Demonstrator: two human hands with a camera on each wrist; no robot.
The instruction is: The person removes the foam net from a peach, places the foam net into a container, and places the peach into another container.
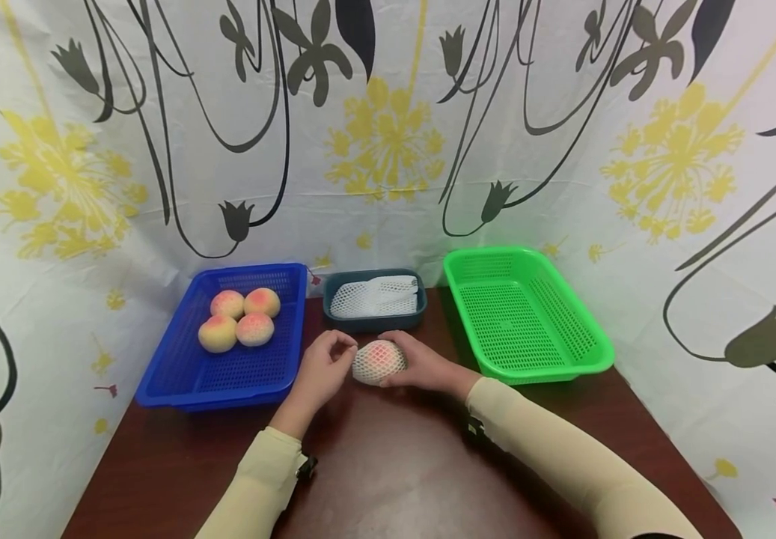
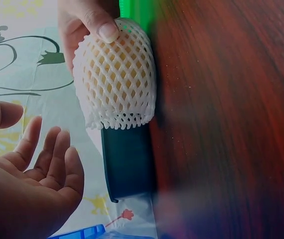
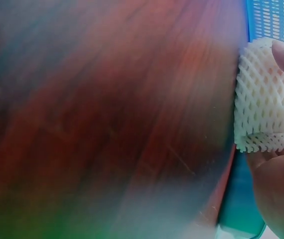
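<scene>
A peach (image 1: 379,362) in a white foam net sleeve (image 2: 118,82) is held over the table in front of me. My right hand (image 1: 421,364) grips it from the right, with the thumb (image 2: 108,32) pressed on the netting in the left wrist view. To the left of the peach is my left hand (image 1: 325,364), its fingers loosely bent and nothing in them. The left wrist view shows that hand (image 2: 40,184) apart from the sleeve. In the right wrist view the netted peach (image 3: 264,99) appears at the right edge, partly covered by fingers.
At the left, a blue basket (image 1: 226,397) holds several bare peaches (image 1: 255,329). A dark teal tray (image 1: 374,324) with white foam nets (image 1: 377,296) stands behind the hands. On the right is a green basket (image 1: 509,322). Patterned cloth (image 1: 388,150) hangs behind the brown table (image 1: 388,464).
</scene>
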